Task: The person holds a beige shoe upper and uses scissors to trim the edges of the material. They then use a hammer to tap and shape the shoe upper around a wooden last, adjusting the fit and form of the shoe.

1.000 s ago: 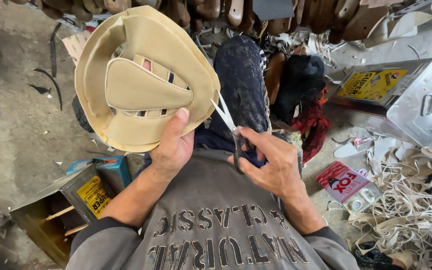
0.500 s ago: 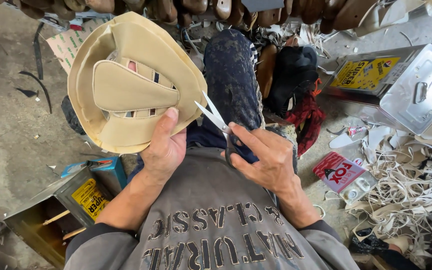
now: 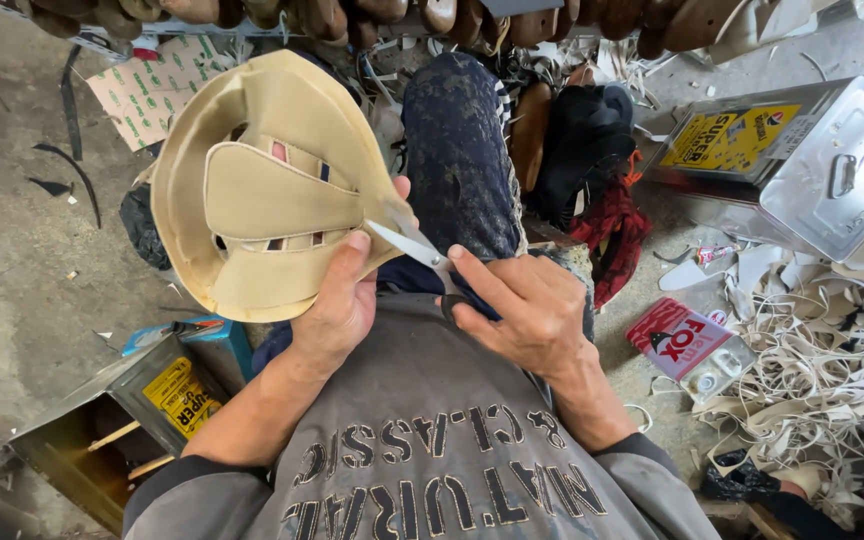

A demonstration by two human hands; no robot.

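Note:
My left hand (image 3: 337, 305) grips the lower right edge of a tan leather shoe upper (image 3: 262, 185), holding it up over my lap with its inner side toward me. My right hand (image 3: 527, 310) is closed on a pair of scissors (image 3: 412, 245), whose blades point up-left and meet the upper's edge just beside my left thumb. The scissor handles are hidden under my fingers. My knee in dark patterned trousers (image 3: 457, 150) lies behind the scissors.
A large silver metal tin with a yellow label (image 3: 802, 160) stands at the right, above a heap of pale leather trimmings (image 3: 822, 360) and a small red packet (image 3: 677, 335). An open tin with sticks (image 3: 122, 420) sits lower left. Wooden shoe lasts (image 3: 352, 15) line the top.
The shoe upper has swung a little to the right and nearer. The scissor blades have moved up to its edge, close by my left thumb.

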